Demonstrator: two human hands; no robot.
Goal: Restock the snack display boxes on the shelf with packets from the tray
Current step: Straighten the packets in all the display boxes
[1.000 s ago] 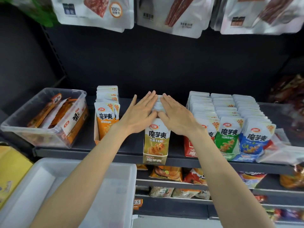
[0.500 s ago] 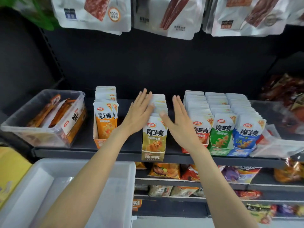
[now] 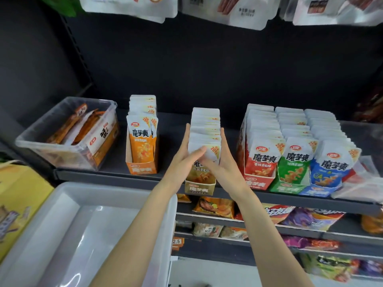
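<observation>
Nearly done, I judge: white tray (image 3: 68,235) near left shows no packets, the shelf (image 3: 172,179) boxes look full, and left hand (image 3: 184,160) and right hand (image 3: 223,164), fingers straight, press either side of the olive box's packets (image 3: 205,129), squaring them.

left hand (image 3: 183,160) flat, fingers straight; right hand (image 3: 222,162) likewise; forearms converge

Even, bright light falls from above and in front; the white tray (image 3: 87,230) shows glare streaks. The shelf's back panel (image 3: 207,69) stays dark. Edges bow and smear, blurring the hanging pouches (image 3: 223,11).
</observation>
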